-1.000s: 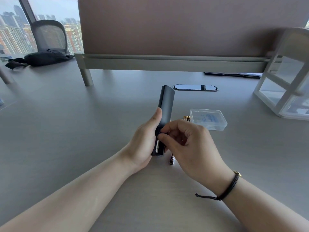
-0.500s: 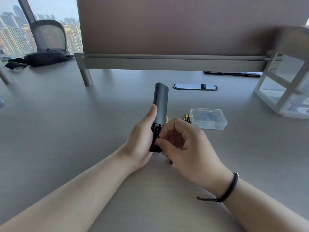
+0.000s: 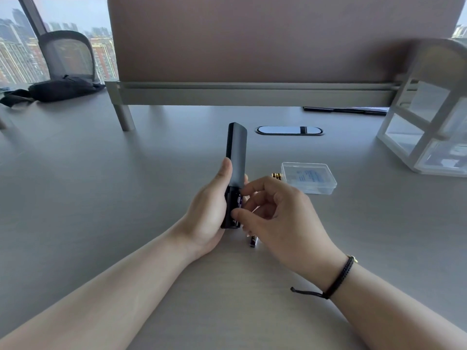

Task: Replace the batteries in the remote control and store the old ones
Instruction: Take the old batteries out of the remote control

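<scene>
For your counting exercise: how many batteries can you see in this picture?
3 for sure: one purple battery in the remote, one on the desk under the right hand, gold-tipped ones beside the box; more may be hidden.

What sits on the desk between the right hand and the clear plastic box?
Gold-tipped batteries lie against the clear plastic box, beyond the right hand, in the head view.

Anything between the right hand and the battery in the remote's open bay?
Nothing visible. The right hand has its thumb and forefinger at the purple battery exposed in the remote control, which the left hand grips.
</scene>
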A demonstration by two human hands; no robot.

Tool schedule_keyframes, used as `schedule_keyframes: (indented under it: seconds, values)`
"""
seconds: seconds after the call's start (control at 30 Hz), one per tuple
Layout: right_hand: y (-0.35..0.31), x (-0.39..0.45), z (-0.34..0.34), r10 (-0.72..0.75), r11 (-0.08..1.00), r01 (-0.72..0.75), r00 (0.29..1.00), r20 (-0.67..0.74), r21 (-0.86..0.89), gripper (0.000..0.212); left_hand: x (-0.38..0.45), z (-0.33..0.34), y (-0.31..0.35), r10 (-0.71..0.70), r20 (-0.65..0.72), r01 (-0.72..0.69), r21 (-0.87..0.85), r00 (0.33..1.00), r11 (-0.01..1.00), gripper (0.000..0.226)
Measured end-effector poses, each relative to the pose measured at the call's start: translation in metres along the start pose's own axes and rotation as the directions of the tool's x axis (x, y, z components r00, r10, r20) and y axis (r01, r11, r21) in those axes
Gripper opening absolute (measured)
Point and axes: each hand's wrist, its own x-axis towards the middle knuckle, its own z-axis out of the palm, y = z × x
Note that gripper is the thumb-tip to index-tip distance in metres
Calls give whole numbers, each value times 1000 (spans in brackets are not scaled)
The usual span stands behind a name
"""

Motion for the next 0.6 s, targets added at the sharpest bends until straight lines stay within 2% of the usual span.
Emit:
schedule_keyframes:
  seconds: [0.17,0.23,0.4,0.47,0.53,0.6]
  values:
    - [3,1,0,19,997,-21,999,-36,-69,21,2,-3,-5,15,34,-17,57,999,998,50]
    - [3,3,-1,38,998,-40,998,-59,-47,18,2,-2,-4,14,38,-16,63,999,998,52]
    - [2,11,-9,155,942,-134,987,-46,308,23,2,1,-2,37,24,-37,13,999,999,56]
    - [0,15,-17,171,919,-145,984,-39,366,16,2,0,-1,40,-2,-40,15,999,999,54]
    - [1,20,-29,210,927,-181,976,-53,327,7,2,-1,0,32,-32,-32,19,999,999,52]
    - [7,24,-40,269,949,-261,963,-16,178,9,2,-1,2,27,-59,-28,-18,998,999,50]
